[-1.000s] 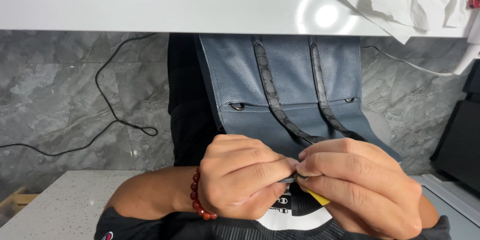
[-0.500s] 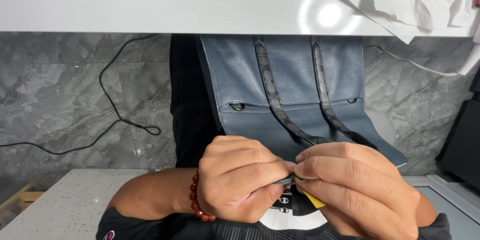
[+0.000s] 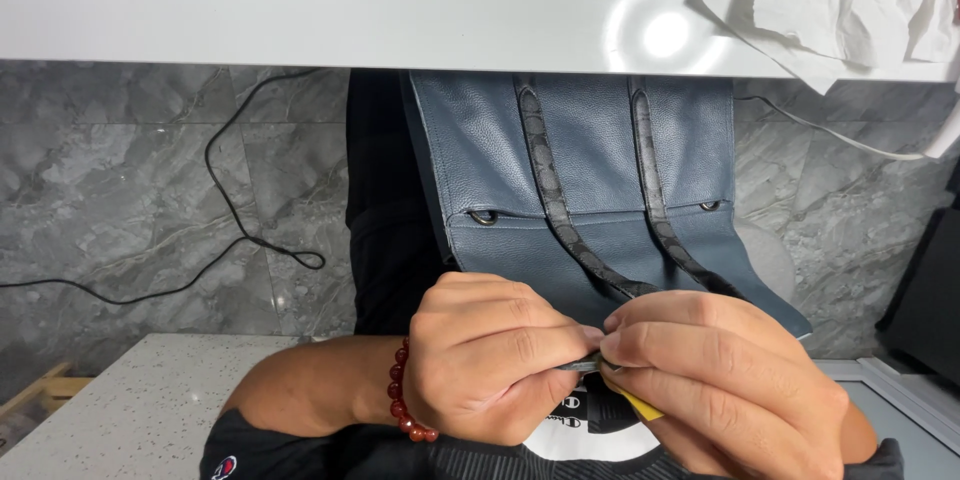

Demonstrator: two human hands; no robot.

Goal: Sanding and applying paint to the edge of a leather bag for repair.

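Note:
A navy blue leather bag (image 3: 585, 155) hangs down from under a white ledge, with two dark patterned straps (image 3: 545, 180) running down its front. My left hand (image 3: 490, 365), with a red bead bracelet (image 3: 405, 395) on the wrist, and my right hand (image 3: 720, 385) meet below the bag. Both pinch the same small dark piece at the strap ends, fingertips touching. A bit of yellow (image 3: 645, 408) shows under my right fingers. What the dark piece is stays hidden by the fingers.
A grey marble wall (image 3: 140, 190) lies behind, with a black cable (image 3: 235, 220) looping across it. Crumpled white paper (image 3: 840, 0) lies on the ledge at top right. A speckled counter (image 3: 120, 410) is lower left. Black clothing with a white patch (image 3: 560, 440) sits under my hands.
Both hands keep the same pinch on the small piece. The view has shifted only slightly; the bag and straps hang as before.

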